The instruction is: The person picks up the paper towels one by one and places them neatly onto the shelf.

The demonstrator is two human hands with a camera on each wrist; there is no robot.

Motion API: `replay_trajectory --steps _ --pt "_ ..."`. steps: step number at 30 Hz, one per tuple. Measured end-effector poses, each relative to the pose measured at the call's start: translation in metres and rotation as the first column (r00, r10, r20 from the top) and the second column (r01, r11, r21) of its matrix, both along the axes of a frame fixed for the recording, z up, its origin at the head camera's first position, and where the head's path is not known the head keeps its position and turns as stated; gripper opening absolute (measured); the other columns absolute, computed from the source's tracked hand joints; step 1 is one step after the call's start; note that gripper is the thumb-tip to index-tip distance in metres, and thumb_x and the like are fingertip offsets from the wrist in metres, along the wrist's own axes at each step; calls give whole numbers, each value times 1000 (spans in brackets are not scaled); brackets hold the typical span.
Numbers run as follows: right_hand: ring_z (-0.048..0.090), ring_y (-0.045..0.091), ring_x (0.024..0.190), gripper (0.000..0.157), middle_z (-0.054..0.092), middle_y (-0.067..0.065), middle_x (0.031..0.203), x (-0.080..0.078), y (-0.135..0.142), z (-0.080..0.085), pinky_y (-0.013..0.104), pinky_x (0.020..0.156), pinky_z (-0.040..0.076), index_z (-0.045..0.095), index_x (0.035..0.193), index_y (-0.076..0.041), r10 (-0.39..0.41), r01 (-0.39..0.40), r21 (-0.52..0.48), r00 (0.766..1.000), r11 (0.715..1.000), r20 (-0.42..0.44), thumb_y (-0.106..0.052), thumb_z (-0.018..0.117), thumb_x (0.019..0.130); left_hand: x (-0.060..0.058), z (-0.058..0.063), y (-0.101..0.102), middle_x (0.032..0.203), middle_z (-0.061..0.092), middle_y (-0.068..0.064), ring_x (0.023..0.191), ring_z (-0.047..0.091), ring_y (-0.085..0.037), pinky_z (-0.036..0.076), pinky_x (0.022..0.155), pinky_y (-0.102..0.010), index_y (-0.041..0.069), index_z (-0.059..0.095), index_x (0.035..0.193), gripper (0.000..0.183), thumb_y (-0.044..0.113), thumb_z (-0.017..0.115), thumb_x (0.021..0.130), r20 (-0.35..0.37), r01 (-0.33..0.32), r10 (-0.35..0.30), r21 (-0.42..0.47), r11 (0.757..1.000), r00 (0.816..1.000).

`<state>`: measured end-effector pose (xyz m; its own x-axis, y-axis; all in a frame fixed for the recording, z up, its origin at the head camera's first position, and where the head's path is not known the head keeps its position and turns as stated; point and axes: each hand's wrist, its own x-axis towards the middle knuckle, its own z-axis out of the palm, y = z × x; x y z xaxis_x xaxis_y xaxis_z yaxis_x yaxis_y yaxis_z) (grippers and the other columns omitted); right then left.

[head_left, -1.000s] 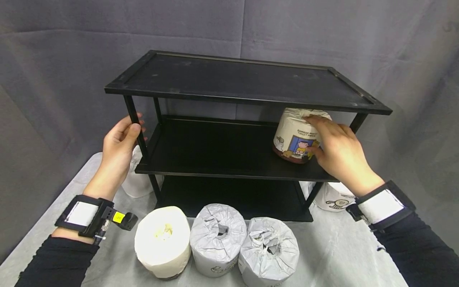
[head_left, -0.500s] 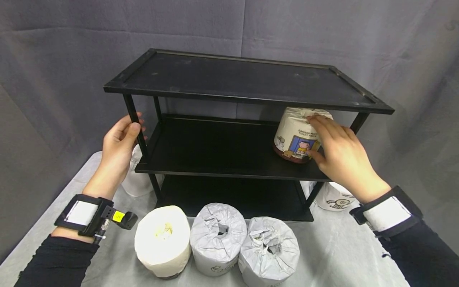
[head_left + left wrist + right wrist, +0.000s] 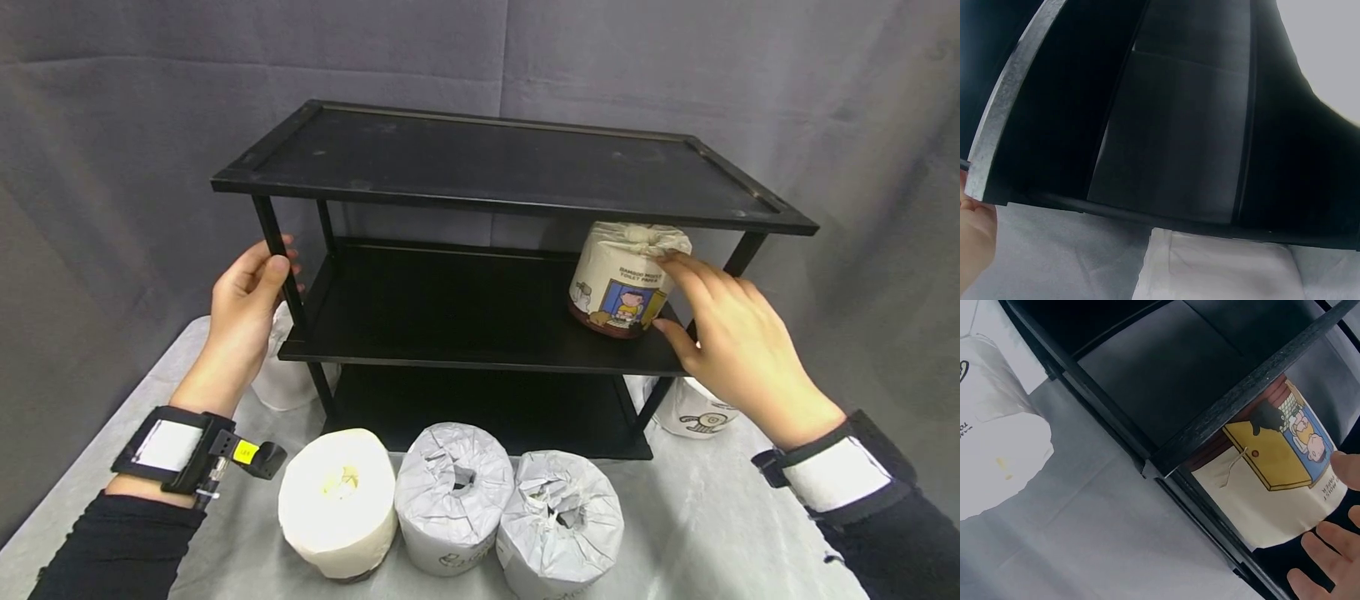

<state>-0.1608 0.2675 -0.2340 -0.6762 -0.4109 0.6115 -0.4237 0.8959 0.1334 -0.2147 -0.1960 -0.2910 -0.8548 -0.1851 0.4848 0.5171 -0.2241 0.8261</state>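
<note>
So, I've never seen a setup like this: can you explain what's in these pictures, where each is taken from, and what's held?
There is no machine here, only a person's two bare hands. The widest picture comes from a camera on the head, looking forward and down; the two others come from cameras on the wrists.

The left hand grips a front post of a black rack. The right hand is beside a printed toilet roll standing on the middle shelf; whether the fingers touch it is hard to tell.

On the pale cloth, a row of three rolls stands before the rack. Another roll partly shows past its right end.
</note>
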Motion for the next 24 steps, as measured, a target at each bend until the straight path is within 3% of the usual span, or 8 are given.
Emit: replay_trajectory --steps 7,15,24 --pt "53 35 111 56 60 19 124 14 1 -6 56 87 45 51 128 -1 40 -39 6 996 999 -74 -11 69 75 0 0 -1 94 64 7 88 58 -8 52 74 -13 11 65 109 23 14 59 87 3 2 -2 -7 1000 1000" --pt "54 33 112 62 62 19 121 28 -2 -12 53 90 46 52 130 -2 90 -88 21 989 996 -118 -9 72 72 0 0 0 95 63 7 89 58 -7 52 75 -12 12 64 111 24 16 60 87 25 -11 11 -26 1000 1000" --pt "56 35 109 57 65 19 121 41 12 -17 51 92 45 55 129 -5 68 -78 -56 985 995 -155 -7 68 73 -1 -1 -1 92 65 8 87 59 -7 52 74 -11 11 65 110 23 15 60 88 14 -10 10 -11 1000 1000"
